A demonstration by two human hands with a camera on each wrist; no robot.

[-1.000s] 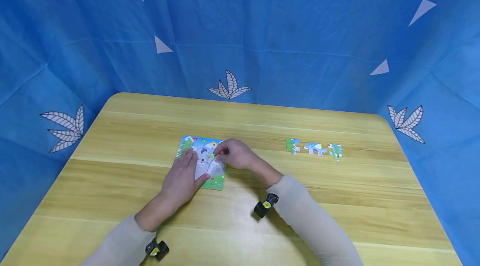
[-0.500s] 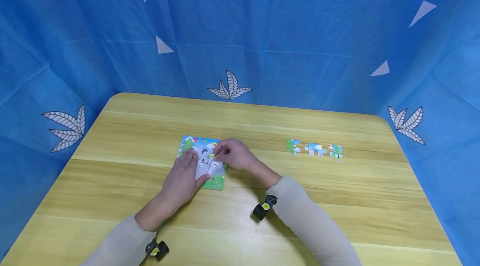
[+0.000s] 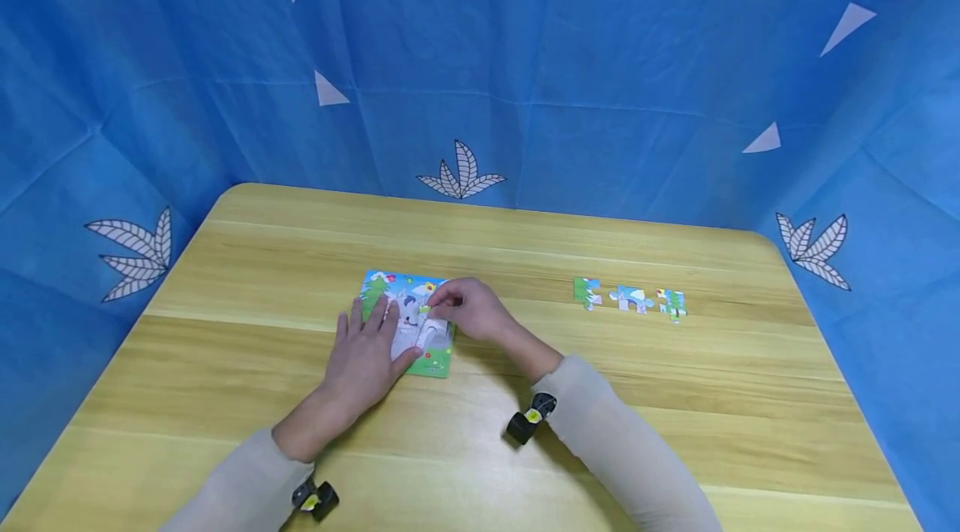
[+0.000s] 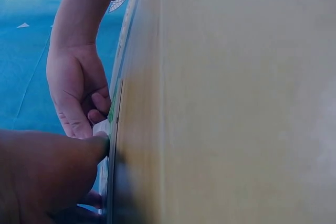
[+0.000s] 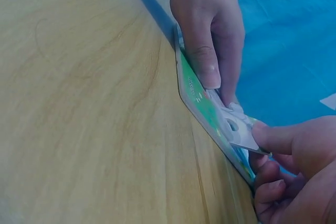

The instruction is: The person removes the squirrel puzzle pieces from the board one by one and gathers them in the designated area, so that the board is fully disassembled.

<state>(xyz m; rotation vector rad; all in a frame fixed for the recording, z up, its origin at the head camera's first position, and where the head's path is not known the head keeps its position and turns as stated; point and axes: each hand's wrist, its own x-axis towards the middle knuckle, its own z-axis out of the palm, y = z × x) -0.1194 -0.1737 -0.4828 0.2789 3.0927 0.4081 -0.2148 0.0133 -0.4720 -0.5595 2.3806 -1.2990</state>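
A small jigsaw puzzle board (image 3: 435, 367), printed with a whitish animal, a green tree and flowers, lies on the wooden table. My left hand (image 3: 360, 361) rests across its left side, fingers spread and thumb along the lower part of the picture. From the right, my right hand (image 3: 474, 311) pinches a whitish puzzle piece (image 5: 245, 137) between thumb and fingers. In the right wrist view that piece tilts up from the board, and the left thumb (image 5: 210, 76) presses close beside its other end. The right hand covers the board's upper right part in the head view.
To the right on the table (image 3: 675, 399) lie three loose puzzle pieces in a row: a green one (image 3: 585, 293), a blue and white one (image 3: 632, 298) and a green and blue one (image 3: 672, 303). A blue curtain (image 3: 600, 57) surrounds the table's far side.
My left fingers have spread apart and shifted slightly left, uncovering more of the picture. The right hand stays in nearly the same place, still pinching the puzzle piece.
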